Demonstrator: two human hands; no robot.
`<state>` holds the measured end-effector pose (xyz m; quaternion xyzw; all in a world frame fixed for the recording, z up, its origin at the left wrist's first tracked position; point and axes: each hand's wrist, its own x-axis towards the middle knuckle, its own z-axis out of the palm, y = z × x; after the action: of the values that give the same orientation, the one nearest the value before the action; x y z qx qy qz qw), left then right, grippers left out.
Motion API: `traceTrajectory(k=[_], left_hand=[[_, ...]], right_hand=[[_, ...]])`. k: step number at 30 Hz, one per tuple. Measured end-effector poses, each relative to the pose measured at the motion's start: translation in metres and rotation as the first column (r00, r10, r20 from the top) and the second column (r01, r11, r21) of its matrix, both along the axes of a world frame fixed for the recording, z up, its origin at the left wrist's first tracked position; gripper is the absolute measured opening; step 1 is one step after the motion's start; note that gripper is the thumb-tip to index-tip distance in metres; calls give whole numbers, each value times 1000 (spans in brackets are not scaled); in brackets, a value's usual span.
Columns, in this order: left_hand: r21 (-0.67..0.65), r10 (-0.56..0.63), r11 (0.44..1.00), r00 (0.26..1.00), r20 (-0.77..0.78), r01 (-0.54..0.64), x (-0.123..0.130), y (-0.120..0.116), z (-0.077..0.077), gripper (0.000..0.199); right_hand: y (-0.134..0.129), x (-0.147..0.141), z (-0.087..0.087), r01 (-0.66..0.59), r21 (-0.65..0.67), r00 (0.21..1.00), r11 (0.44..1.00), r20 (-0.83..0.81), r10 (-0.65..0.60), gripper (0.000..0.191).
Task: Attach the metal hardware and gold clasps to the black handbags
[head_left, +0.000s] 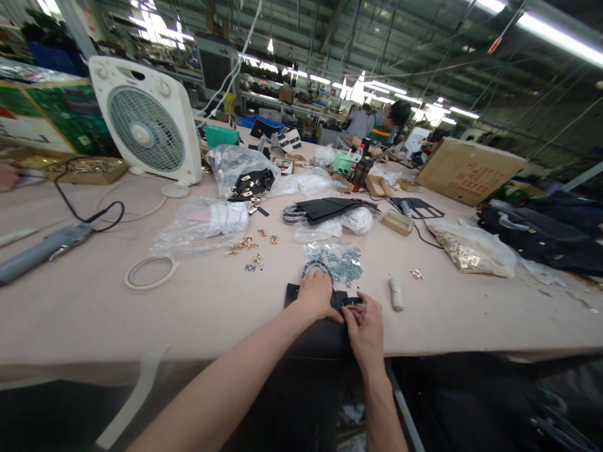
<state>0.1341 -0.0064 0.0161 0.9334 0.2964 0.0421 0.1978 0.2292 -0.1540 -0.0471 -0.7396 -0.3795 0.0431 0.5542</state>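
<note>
A black leather-like piece (pixel 316 339) lies at the table's front edge, partly hanging over it. My left hand (pixel 316 294) rests on its upper part with the thumb stretched out to the right, beside a grey looped handle (pixel 325 267). Pinched in the fingers of my right hand (pixel 365 323) is a small black strap (pixel 352 301) with a bit of gold-coloured metal. Just behind my hands is a pile of flat silver metal plates (pixel 346 263). Several gold-coloured fasteners (pixel 247 243) are scattered to the left of that pile.
A roll of white tape (pixel 151 273) and a grey tool (pixel 47 251) lie left, before a fan (pixel 148 122). A stack of black pieces (pixel 330 208) lies behind the plates. Right are a small pale roll (pixel 396 294) and a bag of metal parts (pixel 473 251). A person (pixel 381 129) works across.
</note>
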Motion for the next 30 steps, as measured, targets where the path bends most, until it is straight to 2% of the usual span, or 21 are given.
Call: traceTrajectory(k=[3,7,9,15,17,19,23,26,30], left_hand=[[-7,4,1000,1000,-8,-4,0,1,-1,107],[-20,8,1000,1000,-5,-8,-1,0,1,102],[-27,7,1000,1000,-4,-8,-1,0,3,102],[-29,-13,1000,1000,-22,12,-1,1,2,102],[-23,-26,999,999,-21,26,-1,3,1,101],[-16,-43,999,999,-13,42,-2,3,-1,97],[13,-49,999,998,25,49,-5,2,-4,91],[39,-53,998,996,69,50,-8,0,-6,88],[65,-53,997,994,100,46,-9,-2,-8,85]], right_hand=[[-1,-2,2,25,14,998,1000,-66,-24,39],[-4,-3,2,31,-47,994,998,106,-26,34],[-4,-4,1,19,-50,990,999,140,-12,34],[-7,-4,0,58,-79,995,995,-71,-64,43],[-8,-4,3,35,-101,995,994,-88,-44,41],[-8,-5,5,8,-112,999,994,-45,-13,39],[-4,-9,5,-21,-91,984,996,175,37,34],[-1,-13,3,18,-77,953,997,304,6,35],[1,-15,3,76,-84,947,994,319,-46,36]])
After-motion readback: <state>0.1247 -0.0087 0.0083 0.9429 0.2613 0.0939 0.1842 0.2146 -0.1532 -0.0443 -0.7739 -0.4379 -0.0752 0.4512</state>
